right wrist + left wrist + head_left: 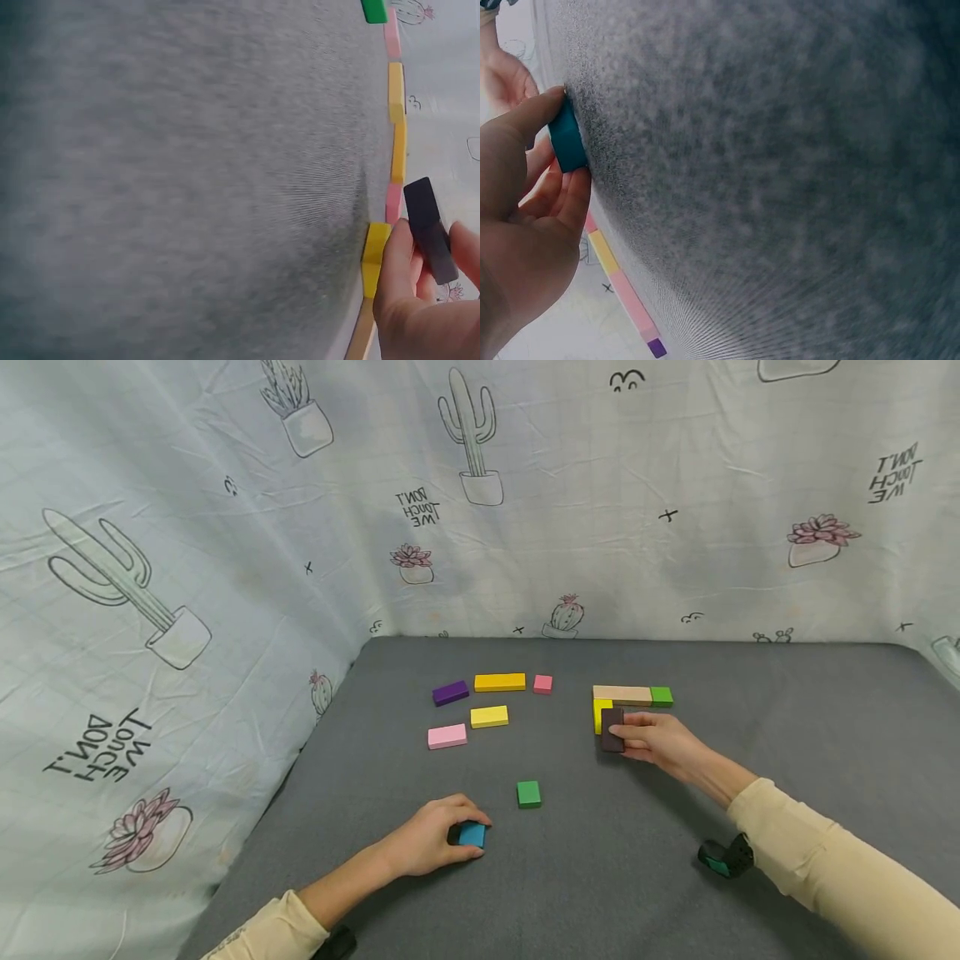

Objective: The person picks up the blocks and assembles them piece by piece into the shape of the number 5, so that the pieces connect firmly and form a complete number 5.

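My right hand (658,742) pinches a dark brown block (612,730) between thumb and fingers, just beside and partly over a yellow block (597,717). The right wrist view shows the dark block (430,231) tilted in the right hand (427,300). A tan block (622,695) and a light green block (662,697) lie end to end behind it. Nearer the front, my left hand (431,842) grips a blue block (472,835) at the table surface; thumb and fingers hold its ends in the left wrist view, where it looks teal (568,139).
A green block (528,794) lies between the hands. Farther back left are purple (451,693), orange-yellow (500,682), pale yellow (489,717), light pink (447,737) and dark pink (543,684) blocks. A printed curtain (570,527) hangs behind the grey table (600,893).
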`<state>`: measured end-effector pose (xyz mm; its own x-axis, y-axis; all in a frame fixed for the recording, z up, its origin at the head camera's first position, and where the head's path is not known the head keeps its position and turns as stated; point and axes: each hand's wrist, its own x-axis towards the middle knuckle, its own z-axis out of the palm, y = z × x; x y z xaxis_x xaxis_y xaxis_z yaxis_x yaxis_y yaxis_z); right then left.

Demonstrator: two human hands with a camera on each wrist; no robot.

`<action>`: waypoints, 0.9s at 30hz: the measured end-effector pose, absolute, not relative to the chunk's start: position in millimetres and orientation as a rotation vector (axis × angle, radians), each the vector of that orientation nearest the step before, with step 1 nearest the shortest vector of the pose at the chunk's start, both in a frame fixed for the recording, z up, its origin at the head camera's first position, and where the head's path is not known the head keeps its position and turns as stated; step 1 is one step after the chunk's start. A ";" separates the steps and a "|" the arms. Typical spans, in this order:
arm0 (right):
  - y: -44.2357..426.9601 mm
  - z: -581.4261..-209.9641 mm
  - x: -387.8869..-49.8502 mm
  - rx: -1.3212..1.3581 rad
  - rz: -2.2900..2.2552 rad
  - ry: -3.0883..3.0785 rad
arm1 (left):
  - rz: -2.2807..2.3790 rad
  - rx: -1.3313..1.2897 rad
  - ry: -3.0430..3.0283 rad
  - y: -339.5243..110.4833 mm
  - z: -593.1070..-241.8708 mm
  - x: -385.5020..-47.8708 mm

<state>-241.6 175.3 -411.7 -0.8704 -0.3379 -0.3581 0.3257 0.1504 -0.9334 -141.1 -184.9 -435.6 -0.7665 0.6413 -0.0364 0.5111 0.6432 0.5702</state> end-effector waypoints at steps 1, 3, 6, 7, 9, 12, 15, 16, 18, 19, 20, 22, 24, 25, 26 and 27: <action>176.6 -412.6 -240.4 -0.010 -1.762 1.942 | 0.803 0.938 2.629 -184.9 -435.4 -141.1; 178.2 -414.3 -238.5 -0.006 -1.752 1.937 | 0.804 0.945 2.631 -185.0 -435.2 -141.2; 179.6 -417.3 -236.6 0.009 -1.733 1.940 | 0.813 0.955 2.633 -185.1 -435.1 -141.1; 179.8 -418.3 -236.1 0.012 -1.723 1.944 | 0.817 0.958 2.634 -185.0 -435.1 -141.1; 179.3 -419.7 -235.4 0.031 -1.706 1.949 | 0.820 0.961 2.636 -184.9 -435.3 -140.9; 177.5 -420.0 -234.6 0.072 -1.686 1.961 | 0.819 0.961 2.640 -184.5 -435.5 -140.8; 175.2 -418.0 -233.8 0.103 -1.667 1.978 | 0.816 0.956 2.638 -184.1 -435.7 -140.5; 174.2 -417.1 -233.5 0.115 -1.662 1.985 | 0.817 0.954 2.636 -184.1 -435.8 -140.3; 172.2 -415.2 -232.8 0.133 -1.649 2.001 | 0.820 0.948 2.631 -184.0 -436.0 -140.1; 171.0 -414.4 -232.5 0.139 -1.639 2.012 | 0.822 0.946 2.629 -184.1 -436.2 -140.1; 169.8 -413.6 -232.3 0.148 -1.633 2.023 | 0.824 0.945 2.628 -184.1 -436.2 -140.0; 167.3 -413.1 -232.5 0.170 -1.621 2.048 | 0.825 0.943 2.626 -184.2 -436.0 -139.8; 165.0 -413.1 -233.1 0.187 -1.609 2.081 | 0.823 0.945 2.628 -184.1 -436.1 -139.8; 163.9 -413.0 -233.4 0.191 -1.604 2.096 | 0.819 0.945 2.632 -184.2 -436.0 -139.8; 163.2 -413.2 -233.8 0.194 -1.602 2.109 | 0.815 0.944 2.635 -184.2 -435.9 -139.7; 162.5 -413.4 -234.3 0.199 -1.600 2.121 | 0.811 0.946 2.637 -184.2 -436.1 -139.7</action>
